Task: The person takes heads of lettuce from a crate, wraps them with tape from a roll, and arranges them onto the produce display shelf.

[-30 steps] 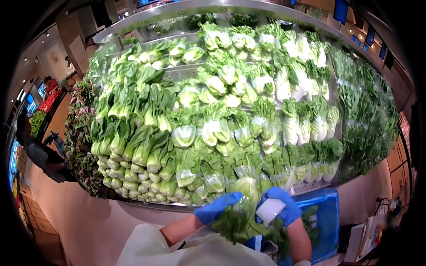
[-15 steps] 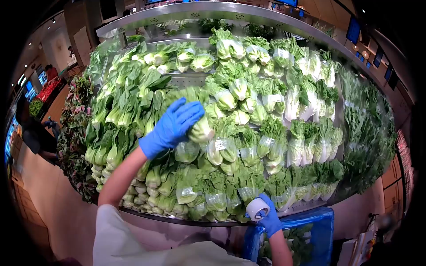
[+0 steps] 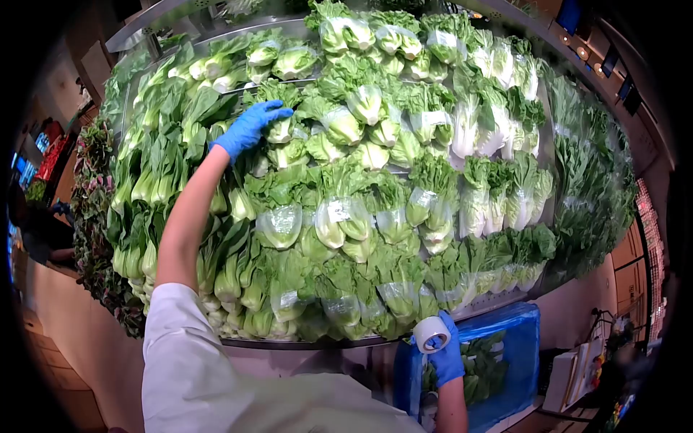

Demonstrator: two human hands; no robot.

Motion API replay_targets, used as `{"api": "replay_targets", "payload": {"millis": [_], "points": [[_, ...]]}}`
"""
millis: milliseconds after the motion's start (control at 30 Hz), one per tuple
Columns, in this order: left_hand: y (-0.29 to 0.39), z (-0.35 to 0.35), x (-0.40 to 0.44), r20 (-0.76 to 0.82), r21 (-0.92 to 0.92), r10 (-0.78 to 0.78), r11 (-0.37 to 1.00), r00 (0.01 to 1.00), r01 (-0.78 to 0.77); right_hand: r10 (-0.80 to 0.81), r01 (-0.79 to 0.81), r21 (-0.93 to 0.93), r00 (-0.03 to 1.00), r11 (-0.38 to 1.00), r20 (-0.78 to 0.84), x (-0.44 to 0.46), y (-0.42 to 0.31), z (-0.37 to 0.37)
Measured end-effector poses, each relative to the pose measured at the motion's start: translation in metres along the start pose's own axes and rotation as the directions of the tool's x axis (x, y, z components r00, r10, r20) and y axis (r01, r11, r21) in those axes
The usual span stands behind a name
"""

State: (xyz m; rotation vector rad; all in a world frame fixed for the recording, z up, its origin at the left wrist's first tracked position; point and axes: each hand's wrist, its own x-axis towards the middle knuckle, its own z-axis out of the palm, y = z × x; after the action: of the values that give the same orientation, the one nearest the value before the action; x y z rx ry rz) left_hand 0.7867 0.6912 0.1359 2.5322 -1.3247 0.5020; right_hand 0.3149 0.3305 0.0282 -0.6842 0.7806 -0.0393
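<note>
My left hand (image 3: 250, 130), in a blue glove, reaches up to the left end of an upper row of lettuce. Its fingers are stretched out against a leafy lettuce head (image 3: 279, 130), and the palm side is hidden. Low on the right, my right hand (image 3: 449, 355), also gloved in blue, grips a white roll of tape (image 3: 432, 335) beside the display's front edge. Lettuce heads with clear wrapping (image 3: 279, 226) stand in rows between my hands.
Bok choy (image 3: 148, 184) fills the left side of the display, with pale cabbages (image 3: 494, 130) and dark leafy greens (image 3: 588, 166) on the right. A blue-lined crate (image 3: 520, 361) holding greens is below my right hand. Another person (image 3: 43, 234) is at the far left.
My left hand has carried a lettuce head from near my body up to the upper row, and its fingers have straightened there. My right hand keeps the tape roll low by the crate.
</note>
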Motion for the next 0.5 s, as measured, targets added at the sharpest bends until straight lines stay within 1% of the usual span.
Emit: {"api": "replay_targets", "payload": {"millis": [33,100,133,167,200,233,267,300,333,367,400,433,467,500], "points": [[0.0,-0.01,-0.001,0.018,-0.067,-0.014,0.998,1.0,0.015,0.01,-0.01,0.003,1.0,1.0,-0.007,-0.001,0.004,-0.009],[0.005,-0.016,-0.013,-0.026,0.156,-0.01,0.988,1.0,0.014,-0.111,0.112,-0.052,0.994,0.992,0.015,0.003,0.015,-0.032],[0.008,-0.019,-0.012,-0.014,0.158,-0.007,0.987,1.0,0.009,-0.154,0.159,-0.131,0.987,0.979,0.05,0.002,0.02,-0.039],[0.011,-0.022,-0.011,0.016,0.176,-0.05,0.983,0.999,0.046,-0.195,0.209,-0.206,0.977,0.956,0.084,0.0,0.023,-0.045],[0.012,-0.021,-0.009,0.048,0.193,-0.091,0.978,0.995,0.08,-0.091,0.099,-0.1,0.993,0.99,0.078,-0.001,0.02,-0.044],[0.012,-0.02,-0.003,-0.011,0.232,-0.107,0.967,0.994,0.107,0.011,-0.012,0.013,0.997,1.0,0.079,-0.002,0.018,-0.046],[0.023,-0.02,0.003,-0.21,0.189,-0.061,0.977,0.976,0.102,0.036,-0.038,0.068,0.999,0.997,0.035,0.001,0.02,-0.053],[0.045,-0.023,0.014,-0.398,0.135,-0.018,0.988,0.917,0.078,-0.101,0.101,0.02,0.995,0.995,0.016,0.001,0.026,-0.053],[0.071,-0.023,0.024,-0.47,0.1,-0.024,0.992,0.882,0.081,0.069,-0.075,0.255,0.997,0.964,0.034,-0.003,0.021,-0.057],[0.115,-0.025,0.034,-0.531,0.048,-0.032,0.997,0.847,0.068,0.103,-0.128,0.321,0.99,0.939,0.093,-0.012,0.019,-0.058],[0.163,-0.023,0.043,-0.515,-0.267,-0.121,0.963,0.849,-0.024,-0.056,0.028,0.207,0.99,0.978,0.131,-0.029,0.017,-0.051],[0.213,-0.02,0.048,-0.458,-0.559,-0.208,0.823,0.864,-0.098,-0.251,0.276,-0.155,0.954,0.949,0.165,-0.04,0.024,-0.057],[0.267,-0.019,0.049,-0.399,-0.683,-0.228,0.72,0.888,-0.122,-0.435,0.47,-0.487,0.88,0.736,0.191,-0.051,0.031,-0.064],[0.316,-0.014,0.046,-0.335,-0.789,-0.246,0.601,0.91,-0.129,-0.49,0.485,-0.459,0.864,0.745,0.118,-0.059,0.035,-0.073]]}}
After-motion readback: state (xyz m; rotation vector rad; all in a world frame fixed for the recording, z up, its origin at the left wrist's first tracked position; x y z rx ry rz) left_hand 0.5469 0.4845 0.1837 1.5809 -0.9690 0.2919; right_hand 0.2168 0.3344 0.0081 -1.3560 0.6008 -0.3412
